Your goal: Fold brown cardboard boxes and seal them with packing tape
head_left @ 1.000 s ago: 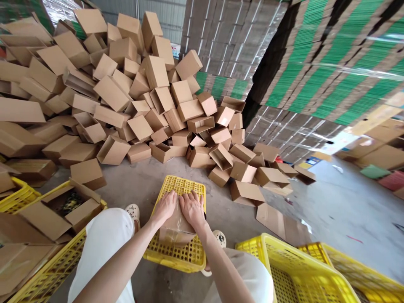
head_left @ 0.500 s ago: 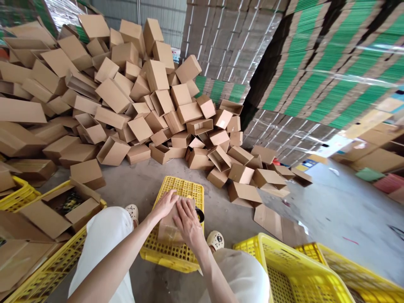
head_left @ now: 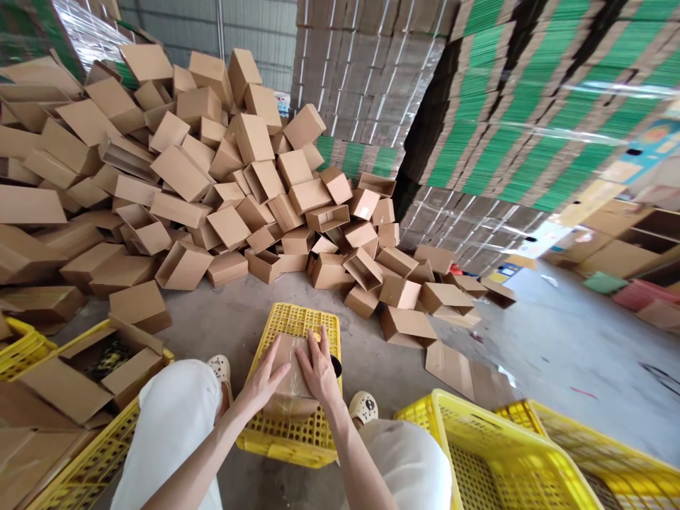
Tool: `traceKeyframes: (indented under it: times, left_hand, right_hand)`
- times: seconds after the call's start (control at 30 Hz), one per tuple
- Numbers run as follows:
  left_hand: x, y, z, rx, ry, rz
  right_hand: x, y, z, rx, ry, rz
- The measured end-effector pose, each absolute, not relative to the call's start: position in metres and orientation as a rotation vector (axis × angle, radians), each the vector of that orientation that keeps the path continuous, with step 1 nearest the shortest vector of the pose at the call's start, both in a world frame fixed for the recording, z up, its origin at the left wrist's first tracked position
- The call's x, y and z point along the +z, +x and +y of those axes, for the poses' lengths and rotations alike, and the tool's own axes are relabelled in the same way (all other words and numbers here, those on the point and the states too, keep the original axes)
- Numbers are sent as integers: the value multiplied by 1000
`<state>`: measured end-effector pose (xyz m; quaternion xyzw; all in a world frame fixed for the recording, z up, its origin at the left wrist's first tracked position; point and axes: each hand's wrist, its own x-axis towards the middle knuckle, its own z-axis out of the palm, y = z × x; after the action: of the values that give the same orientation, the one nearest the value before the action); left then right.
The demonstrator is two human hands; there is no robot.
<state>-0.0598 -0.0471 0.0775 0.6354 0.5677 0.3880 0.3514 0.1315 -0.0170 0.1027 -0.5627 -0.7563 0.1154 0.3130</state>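
A closed cardboard box (head_left: 291, 406) with clear tape over its top and near side sits on an upturned yellow plastic crate (head_left: 297, 313) between my knees. My left hand (head_left: 265, 379) rests along the box's left top edge, fingers stretched and thumb apart. On the right, my right hand (head_left: 319, 370) lies flat with spread fingers over the box's top and right edge. Neither hand is wrapped round anything. Just beyond my right hand, a black round object (head_left: 336, 366) shows on the crate, partly hidden, its kind unclear.
A large heap of cardboard boxes (head_left: 180, 173) fills the far left and middle. Yellow crates stand at right (head_left: 478, 439) and left (head_left: 100, 432); the left one holds an open carton (head_left: 69, 379). Strapped stacks of flat cardboard (head_left: 489, 127) rise behind. A flattened carton (head_left: 470, 372) lies on the floor.
My hands have moved apart on the box top: the left has slid to its left edge, the right toward its right edge. The view has shifted slightly.
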Motion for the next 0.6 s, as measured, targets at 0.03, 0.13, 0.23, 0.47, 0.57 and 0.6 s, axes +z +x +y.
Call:
traceKeyframes:
  times: [0.03,0.13,0.23,0.47,0.57,0.6]
  left_hand:
    - [82,-59,-47,991,1643,1466]
    - [93,-57,-48,958,1651,1488]
    - [97,-57,-58,987,1672,1496]
    - [112,-72,-84,936,1656,1311]
    - [123,-79,-83,842,1652,1242]
    - [125,-81,-82,816,1647,1225]
  right_hand:
    - [99,136,-21,407,-1492,-1930]
    - [94,151,-38,698,-1449,-1839]
    - [93,162,-58,845,-1332,-1844]
    - [95,143,-82,771,-1401,-1770]
    - [105,139,-81,791,-1425,-1734]
    - [109,139,-81,803,-1427,-1721]
